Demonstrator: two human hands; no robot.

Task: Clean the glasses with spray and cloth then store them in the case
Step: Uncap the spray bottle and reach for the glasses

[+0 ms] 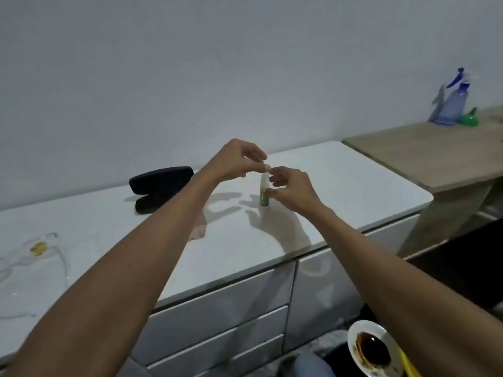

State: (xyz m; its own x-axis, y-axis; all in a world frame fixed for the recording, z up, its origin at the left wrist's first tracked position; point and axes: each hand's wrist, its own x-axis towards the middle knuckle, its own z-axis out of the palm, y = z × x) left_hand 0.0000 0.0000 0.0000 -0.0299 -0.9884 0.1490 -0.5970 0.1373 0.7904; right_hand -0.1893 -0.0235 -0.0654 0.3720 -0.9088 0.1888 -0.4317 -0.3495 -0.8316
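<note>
A small spray bottle [264, 193] with a green lower part and pale top stands upright on the white cabinet top [353, 186]. My right hand [292, 190] grips its body from the right. My left hand [236, 159] pinches the pale cap at the bottle's tip. A black glasses case [160, 179], closed, lies to the left near the wall. Clear-framed glasses [32, 254] with a yellowish spot lie at the far left of the top, blurred. No cloth is visible.
A wooden table [435, 156] stands to the right, carrying a blue trigger spray bottle [453, 104] and a green object [469, 118]. A white plate with dark sauce [374, 349] lies on the floor at lower right. White drawers [217, 322] face me below the top.
</note>
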